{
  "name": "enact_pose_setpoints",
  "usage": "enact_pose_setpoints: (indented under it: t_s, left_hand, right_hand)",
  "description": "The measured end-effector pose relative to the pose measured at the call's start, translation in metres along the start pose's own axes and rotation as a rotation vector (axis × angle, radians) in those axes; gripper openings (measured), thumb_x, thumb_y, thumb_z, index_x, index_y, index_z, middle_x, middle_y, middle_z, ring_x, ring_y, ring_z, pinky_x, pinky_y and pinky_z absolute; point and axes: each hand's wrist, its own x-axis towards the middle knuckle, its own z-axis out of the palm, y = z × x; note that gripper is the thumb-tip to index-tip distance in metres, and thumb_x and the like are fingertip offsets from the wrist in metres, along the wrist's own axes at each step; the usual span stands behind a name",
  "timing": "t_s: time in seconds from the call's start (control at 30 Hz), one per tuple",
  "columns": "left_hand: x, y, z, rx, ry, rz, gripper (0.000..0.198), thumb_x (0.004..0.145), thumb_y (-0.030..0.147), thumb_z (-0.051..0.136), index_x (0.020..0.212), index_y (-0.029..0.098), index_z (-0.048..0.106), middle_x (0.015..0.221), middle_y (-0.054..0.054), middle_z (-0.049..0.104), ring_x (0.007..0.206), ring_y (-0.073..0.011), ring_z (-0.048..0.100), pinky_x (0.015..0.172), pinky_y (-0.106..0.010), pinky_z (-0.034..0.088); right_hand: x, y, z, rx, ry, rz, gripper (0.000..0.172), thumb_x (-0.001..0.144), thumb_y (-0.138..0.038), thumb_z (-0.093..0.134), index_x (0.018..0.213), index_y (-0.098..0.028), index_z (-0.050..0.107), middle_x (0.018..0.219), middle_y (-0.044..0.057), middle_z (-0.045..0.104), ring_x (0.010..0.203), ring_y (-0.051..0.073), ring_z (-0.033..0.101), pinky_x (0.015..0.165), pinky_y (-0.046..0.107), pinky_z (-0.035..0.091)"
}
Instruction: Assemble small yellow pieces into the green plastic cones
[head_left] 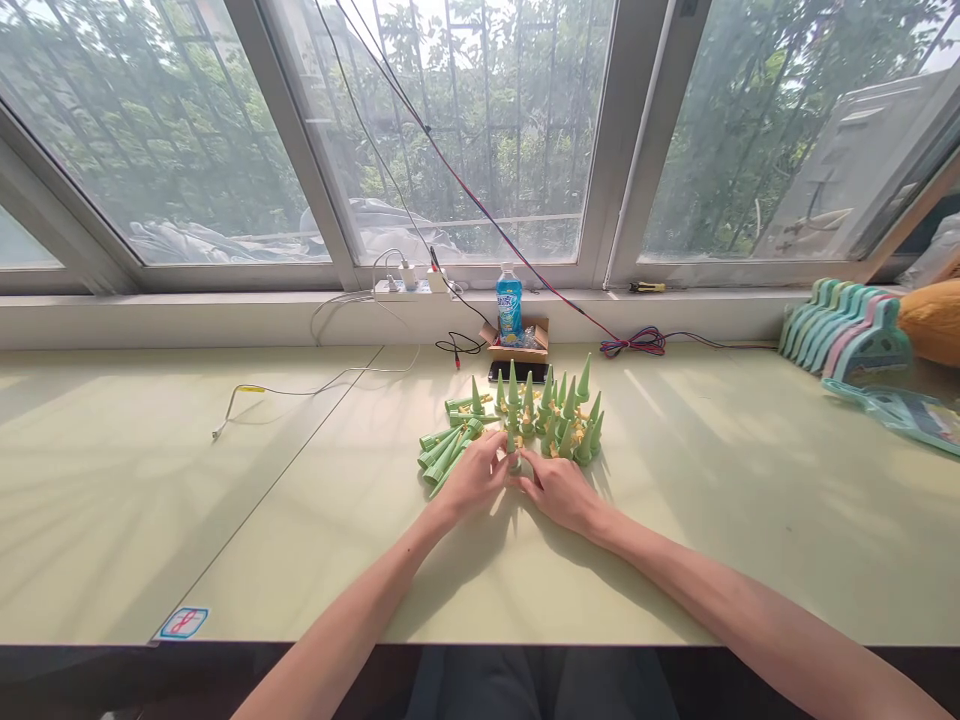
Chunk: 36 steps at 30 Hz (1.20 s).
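Observation:
Between my two hands a small green cone [511, 442] with a wider round base stands upright near the tabletop. The fingers of my left hand [478, 470] pinch it from the left side. On the right, my right hand [561, 488] has its thumb and fingers closed at the cone's base, beside a bit of yellow. Several more upright green cones [568, 441], with small yellow pieces among them, stand just beyond my right hand. Left of my left hand, several green cones [437, 462] lie on their sides in a pile.
Behind the cones lie a dark phone [519, 372] and an open cardboard box [532, 354] beside a blue-labelled bottle [509, 305]. A white cable [289, 392] crosses the table [337, 560] at left. Coiled wires [637, 342] and pastel hanger-like pieces [847, 325] are at right.

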Motion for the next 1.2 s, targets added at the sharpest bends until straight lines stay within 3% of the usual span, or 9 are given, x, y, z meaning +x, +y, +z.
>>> enact_pose_setpoints:
  t_s: [0.13,0.27,0.53,0.63,0.8,1.2]
  left_hand:
    - [0.001,-0.005,0.003,-0.004,0.110,-0.088,0.020,0.093,0.028,0.044,0.075,0.020,0.042,0.066,0.003,0.048,0.057,-0.0115,0.044,0.055,-0.024,0.035]
    - [0.002,-0.007,0.006,-0.050,0.159,-0.138,0.022,0.095,0.032,0.042,0.077,0.020,0.041,0.067,0.003,0.047,0.057,-0.0114,0.044,0.054,-0.024,0.035]
    - [0.001,-0.003,0.007,-0.039,0.166,-0.125,0.022,0.095,0.031,0.040,0.077,0.019,0.043,0.072,0.000,0.051,0.062,-0.0124,0.044,0.058,-0.025,0.037]
    - [0.000,-0.003,0.008,-0.036,0.163,-0.113,0.020,0.096,0.029,0.040,0.079,0.019,0.046,0.075,-0.001,0.053,0.065,-0.0136,0.046,0.059,-0.025,0.039]
    - [0.000,-0.004,0.010,-0.060,0.161,-0.116,0.019,0.096,0.030,0.041,0.082,0.019,0.048,0.079,-0.002,0.056,0.067,-0.0139,0.048,0.061,-0.026,0.040]
    - [0.000,-0.004,0.013,-0.090,0.168,-0.123,0.018,0.095,0.030,0.042,0.083,0.019,0.050,0.079,-0.002,0.058,0.066,-0.0148,0.049,0.060,-0.027,0.040]
  right_hand:
    - [0.003,-0.003,0.001,-0.049,-0.026,0.034,0.053,0.099,-0.042,0.044,0.143,-0.013,0.043,0.092,0.013,0.073,0.083,0.027,0.070,0.068,0.030,0.044]
    - [0.006,-0.005,0.002,-0.124,-0.060,0.044,0.061,0.100,-0.045,0.039,0.147,-0.007,0.038,0.093,0.017,0.073,0.085,0.031,0.070,0.069,0.034,0.047]
    - [0.004,-0.010,-0.002,-0.149,-0.076,0.019,0.045,0.100,-0.043,0.041,0.131,-0.013,0.054,0.091,0.016,0.072,0.082,0.029,0.070,0.069,0.032,0.047]
    - [0.003,-0.010,-0.001,-0.132,-0.070,0.022,0.046,0.100,-0.041,0.041,0.135,-0.013,0.050,0.089,0.015,0.072,0.082,0.029,0.070,0.069,0.031,0.047]
    - [0.005,-0.011,0.001,-0.147,-0.085,0.067,0.061,0.101,-0.041,0.039,0.151,-0.007,0.030,0.092,0.017,0.072,0.085,0.030,0.070,0.072,0.034,0.049]
    - [0.002,-0.014,-0.002,-0.207,-0.117,0.044,0.056,0.102,-0.038,0.033,0.146,-0.004,0.039,0.103,0.019,0.071,0.089,0.030,0.070,0.075,0.035,0.050]
